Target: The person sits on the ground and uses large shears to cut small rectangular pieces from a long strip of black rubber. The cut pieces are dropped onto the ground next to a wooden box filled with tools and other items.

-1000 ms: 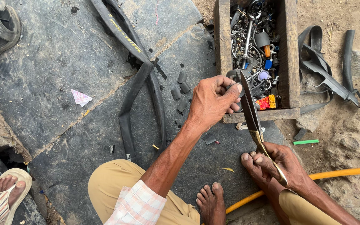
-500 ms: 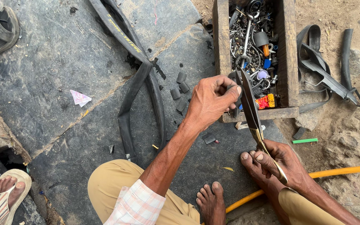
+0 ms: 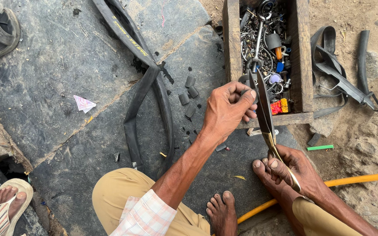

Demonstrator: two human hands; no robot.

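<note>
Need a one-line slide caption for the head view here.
Left hand pinches a small dark piece at the blades of scissors gripped by the right hand, beside a wooden box.

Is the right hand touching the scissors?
Touching. The head view shows the right hand wrapped around the brass handles of the scissors.

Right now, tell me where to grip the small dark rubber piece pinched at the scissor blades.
Grip the small dark rubber piece on its left edge, coming from the left, as the left hand does; the long metal scissors held by the right hand block the right side.
</note>
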